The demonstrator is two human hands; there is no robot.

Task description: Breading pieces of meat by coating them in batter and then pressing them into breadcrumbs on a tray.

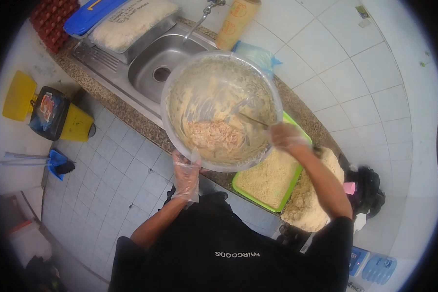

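A large translucent plastic bowl (224,168) is tilted above the counter, partly over the sink. Pale batter smears its inner wall, and a mound of shredded, pinkish-white food (216,135) lies low inside it. My left hand (187,171), in a clear plastic glove, grips the near rim. At the bowl's right side, my right hand (287,137) is blurred and also gloved. It holds a thin-handled utensil (253,119) that reaches into the bowl; its working end cannot be made out. Under the bowl's right edge, a green tray (237,187) holds pale crumbs (272,179).
Behind the bowl is a steel sink (142,78) with a faucet (204,18). A container of pale food (131,25) stands on the drainboard. A roll of film (237,23) leans by the tiled wall. More crumbs (306,204) lie right of the tray. A yellow bin (76,122) stands on the floor.
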